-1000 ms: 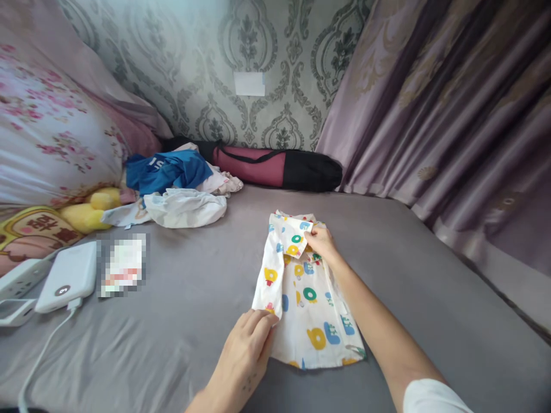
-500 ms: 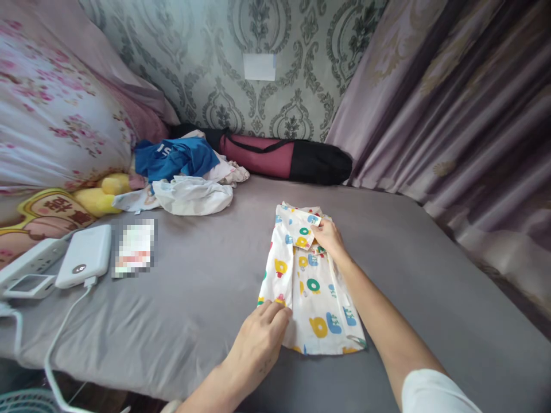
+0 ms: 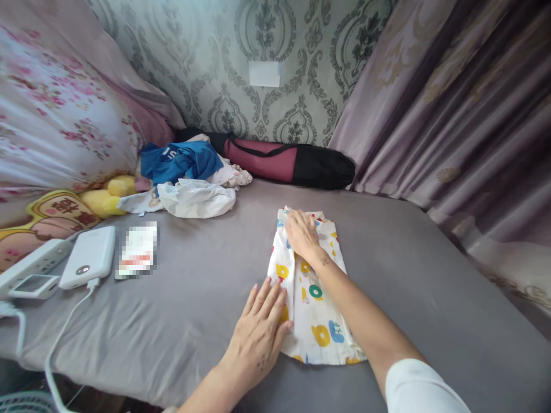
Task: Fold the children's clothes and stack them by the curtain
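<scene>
A white garment [image 3: 316,315] with colourful printed shapes lies on the grey bed sheet [image 3: 193,304], its sides folded inward into a long narrow shape. My left hand [image 3: 260,321] rests flat with fingers stretched over the garment's lower left edge. Across the upper part, my right hand [image 3: 302,234] lies palm down, fingers spread and slightly blurred. My right forearm passes over the garment's right side and hides some of it. Neither hand grips the cloth.
Clothes, among them a blue shirt [image 3: 183,162] and a white cloth [image 3: 196,198], are heaped at the back left. A maroon and black long bag [image 3: 267,160] lies along the wall. To the left are a power bank [image 3: 88,258], its cable, a power strip [image 3: 37,261] and a yellow plush [image 3: 101,201].
My right hand has let go of the folded flap near the garment's top and moved left to lie flat. My left hand's fingers have straightened from a curled pose onto the left edge.
</scene>
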Action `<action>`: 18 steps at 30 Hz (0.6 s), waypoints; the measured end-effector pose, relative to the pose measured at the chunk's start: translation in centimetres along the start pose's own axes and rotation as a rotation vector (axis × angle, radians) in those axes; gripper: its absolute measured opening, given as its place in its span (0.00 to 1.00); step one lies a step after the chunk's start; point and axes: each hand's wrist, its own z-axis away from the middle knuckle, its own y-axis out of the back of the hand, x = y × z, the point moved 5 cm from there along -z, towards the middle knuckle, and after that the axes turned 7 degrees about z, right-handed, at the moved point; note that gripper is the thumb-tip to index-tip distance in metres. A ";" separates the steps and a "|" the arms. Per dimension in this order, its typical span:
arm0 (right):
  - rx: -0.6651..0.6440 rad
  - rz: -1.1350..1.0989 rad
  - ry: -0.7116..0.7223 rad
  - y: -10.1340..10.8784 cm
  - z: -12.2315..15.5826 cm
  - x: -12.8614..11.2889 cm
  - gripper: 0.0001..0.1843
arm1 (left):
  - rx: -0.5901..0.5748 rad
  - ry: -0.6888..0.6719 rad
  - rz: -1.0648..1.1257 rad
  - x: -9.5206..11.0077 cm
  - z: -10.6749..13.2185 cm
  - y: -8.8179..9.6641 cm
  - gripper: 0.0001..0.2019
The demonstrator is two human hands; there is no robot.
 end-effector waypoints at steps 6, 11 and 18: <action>-0.180 -0.080 0.141 -3.8 -2.1 -2.6 0.34 | -0.053 -0.053 -0.060 0.7 0.4 -0.6 0.32; -0.242 -0.079 0.111 -5.3 -3.4 -2.1 0.37 | -0.088 -0.126 -0.082 0.9 0.8 -0.9 0.34; -0.314 -0.127 0.107 -6.5 -3.9 -1.6 0.37 | -0.108 -0.220 -0.024 1.5 1.5 -0.4 0.36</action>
